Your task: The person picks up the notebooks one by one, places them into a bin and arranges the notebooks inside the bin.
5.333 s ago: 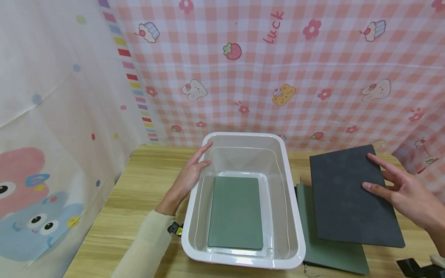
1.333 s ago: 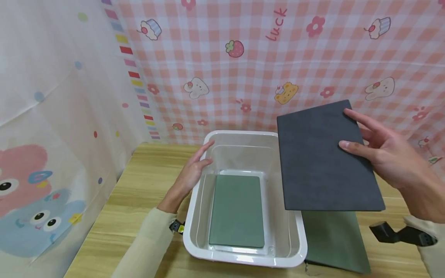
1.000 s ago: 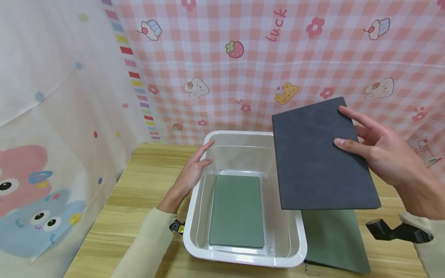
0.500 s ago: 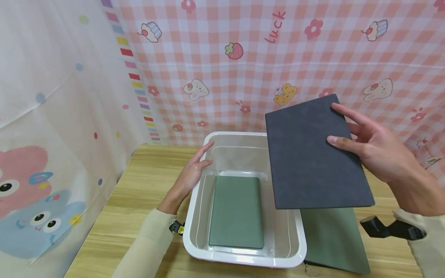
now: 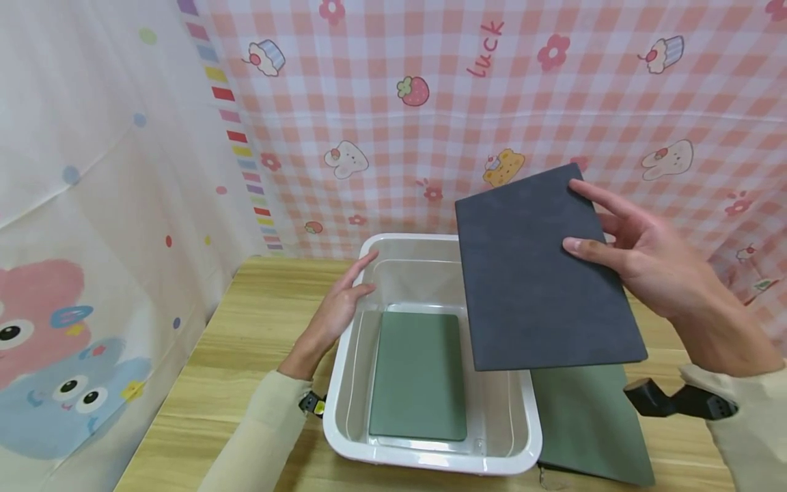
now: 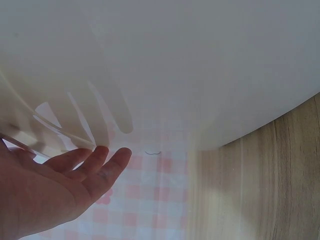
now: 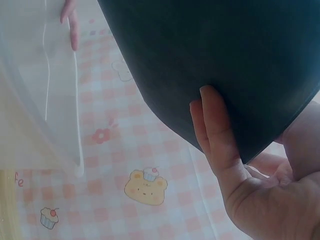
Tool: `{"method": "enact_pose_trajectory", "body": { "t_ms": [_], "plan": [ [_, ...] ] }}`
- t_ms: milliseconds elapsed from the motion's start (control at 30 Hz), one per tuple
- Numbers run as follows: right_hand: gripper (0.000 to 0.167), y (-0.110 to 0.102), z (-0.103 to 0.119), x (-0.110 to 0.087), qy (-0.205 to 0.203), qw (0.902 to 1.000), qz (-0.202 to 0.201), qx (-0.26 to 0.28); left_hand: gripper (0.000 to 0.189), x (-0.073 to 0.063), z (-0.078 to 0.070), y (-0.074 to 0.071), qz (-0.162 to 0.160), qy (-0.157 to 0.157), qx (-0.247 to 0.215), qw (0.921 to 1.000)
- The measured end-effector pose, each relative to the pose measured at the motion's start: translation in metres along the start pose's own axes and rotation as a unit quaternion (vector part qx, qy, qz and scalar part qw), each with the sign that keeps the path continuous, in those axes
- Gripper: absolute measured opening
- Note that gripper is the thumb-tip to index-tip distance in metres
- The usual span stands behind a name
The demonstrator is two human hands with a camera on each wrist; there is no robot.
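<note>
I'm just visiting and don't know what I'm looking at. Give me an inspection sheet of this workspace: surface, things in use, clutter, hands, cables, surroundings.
Surface: wood-grain table.
Things in use: white bin with a green notebook lying inside; dark notebook, raised and tilted; second green notebook right of the bin, partly hidden.
Clutter: thin cord by the bin's near right corner, possibly a bookmark.
Hands: left hand rests on the bin's left rim; right hand pinches the dark notebook. Black device on the right wrist.
Cables: nothing seen.
Surroundings: pink checked cloth behind, white cartoon cloth at left.
</note>
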State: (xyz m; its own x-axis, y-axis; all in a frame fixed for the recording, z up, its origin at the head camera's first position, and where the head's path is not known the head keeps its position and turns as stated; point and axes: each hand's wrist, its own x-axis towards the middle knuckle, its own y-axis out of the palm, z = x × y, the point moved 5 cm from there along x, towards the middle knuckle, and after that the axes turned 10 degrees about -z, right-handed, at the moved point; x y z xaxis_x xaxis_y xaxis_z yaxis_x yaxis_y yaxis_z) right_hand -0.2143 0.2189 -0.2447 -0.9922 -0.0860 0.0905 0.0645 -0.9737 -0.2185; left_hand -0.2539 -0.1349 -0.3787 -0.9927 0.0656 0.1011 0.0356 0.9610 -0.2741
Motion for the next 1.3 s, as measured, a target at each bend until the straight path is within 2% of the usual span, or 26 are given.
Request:
{"method": "enact_pose_trajectory", "body": {
  "t_ms": [267, 500, 867, 1300],
  "plan": [
    [0.073, 0.015, 0.009, 0.002, -0.009, 0.9987, 0.028, 0.041, 0.054, 0.001, 0.001, 0.000, -0.003, 0.007, 0.012, 0.9999],
    [0.074, 0.027, 0.008, 0.007, -0.011, 0.9950, 0.061, 0.078, 0.055, 0.001, 0.001, 0.000, -0.005, 0.008, 0.011, 0.9999],
    [0.074, 0.047, 0.009, 0.006, 0.010, 0.9978, 0.061, -0.025, 0.055, 0.000, 0.001, 0.001, -0.004, 0.006, 0.012, 0.9999],
    [0.076, 0.065, 0.009, 0.007, 0.026, 0.9970, 0.065, -0.032, 0.054, 0.000, 0.000, 0.000, -0.005, 0.007, 0.025, 0.9997]
  ]
}}
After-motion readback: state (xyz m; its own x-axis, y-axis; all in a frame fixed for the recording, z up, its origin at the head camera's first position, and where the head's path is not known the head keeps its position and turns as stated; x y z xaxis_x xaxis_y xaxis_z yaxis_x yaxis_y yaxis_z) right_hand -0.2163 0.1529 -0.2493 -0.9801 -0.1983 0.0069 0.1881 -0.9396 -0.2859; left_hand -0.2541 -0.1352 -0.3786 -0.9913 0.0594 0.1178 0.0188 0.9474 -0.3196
